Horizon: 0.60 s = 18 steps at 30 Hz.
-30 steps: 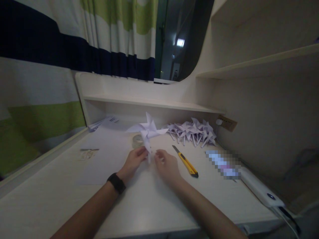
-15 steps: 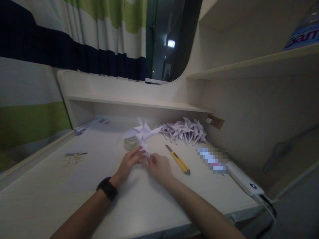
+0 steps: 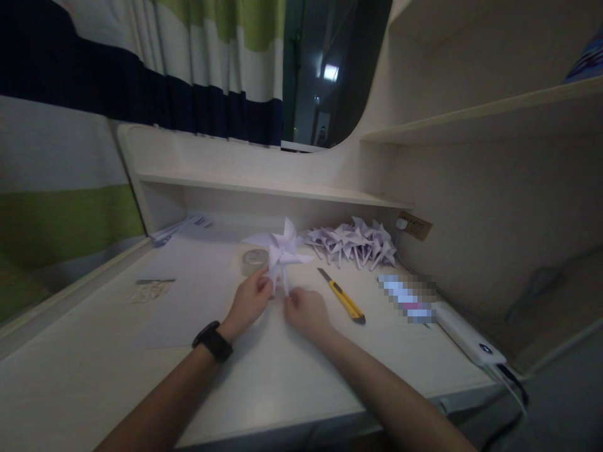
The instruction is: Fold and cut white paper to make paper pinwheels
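On the tabletop (image 3: pixel 292 383), a white sheet (image 3: pixel 188 276) lies toward the left edge, and a pile of paper pinwheels (image 3: pixel 351 242) rests near the back right corner. One pinwheel (image 3: pixel 281 252) is held above the tabletop's middle; adjusting it on its stick (image 3: pixel 285 281) seems to be the present step. The left hand (image 3: pixel 251 301) has its fingers at the lower blade (image 3: pixel 274 269), but whether this grip is closed, I cannot tell. The right hand (image 3: pixel 308 312) pinches the stick low, with narrow grip. The next move, I think, calls for a steady stick and light touch.
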Available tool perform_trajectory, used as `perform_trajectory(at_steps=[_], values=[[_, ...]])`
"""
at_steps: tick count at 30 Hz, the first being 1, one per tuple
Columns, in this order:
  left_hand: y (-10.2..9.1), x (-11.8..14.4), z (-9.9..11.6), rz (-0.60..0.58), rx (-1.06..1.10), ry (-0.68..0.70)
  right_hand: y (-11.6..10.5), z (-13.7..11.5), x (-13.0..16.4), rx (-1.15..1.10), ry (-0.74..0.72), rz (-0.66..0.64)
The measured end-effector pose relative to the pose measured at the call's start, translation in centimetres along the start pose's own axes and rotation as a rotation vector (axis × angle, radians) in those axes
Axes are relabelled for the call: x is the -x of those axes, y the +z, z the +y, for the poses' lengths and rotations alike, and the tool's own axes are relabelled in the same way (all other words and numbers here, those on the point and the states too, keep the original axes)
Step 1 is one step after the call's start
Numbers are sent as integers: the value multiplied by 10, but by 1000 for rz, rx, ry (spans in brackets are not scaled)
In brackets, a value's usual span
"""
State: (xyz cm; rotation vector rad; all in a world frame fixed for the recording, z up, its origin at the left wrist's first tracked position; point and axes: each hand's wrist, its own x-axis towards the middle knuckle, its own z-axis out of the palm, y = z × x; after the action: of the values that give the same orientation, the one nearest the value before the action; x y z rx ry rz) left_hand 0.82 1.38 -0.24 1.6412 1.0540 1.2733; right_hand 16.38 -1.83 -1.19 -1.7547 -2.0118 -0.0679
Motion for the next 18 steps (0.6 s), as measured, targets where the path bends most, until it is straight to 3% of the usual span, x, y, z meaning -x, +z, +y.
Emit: perform_trajectory(at_steps=[7, 10, 13, 15, 18], values=[[-18, -12, 3, 239, 19, -13, -2, 9, -6, -39, 43, -24], [-29, -18, -2, 453, -10, 10, -4, 16, -12, -17, 99, -24], [-38, -20, -6, 696, -202, 18, -7, 30, -29, 55, 185, -13], [-38, -18, -6, 711, -347, 15, -9, 42, -46, 93, 240, -6], [-30, -13, -4, 544, -523, 42, -8, 58, -74, 145, 343, -14]])
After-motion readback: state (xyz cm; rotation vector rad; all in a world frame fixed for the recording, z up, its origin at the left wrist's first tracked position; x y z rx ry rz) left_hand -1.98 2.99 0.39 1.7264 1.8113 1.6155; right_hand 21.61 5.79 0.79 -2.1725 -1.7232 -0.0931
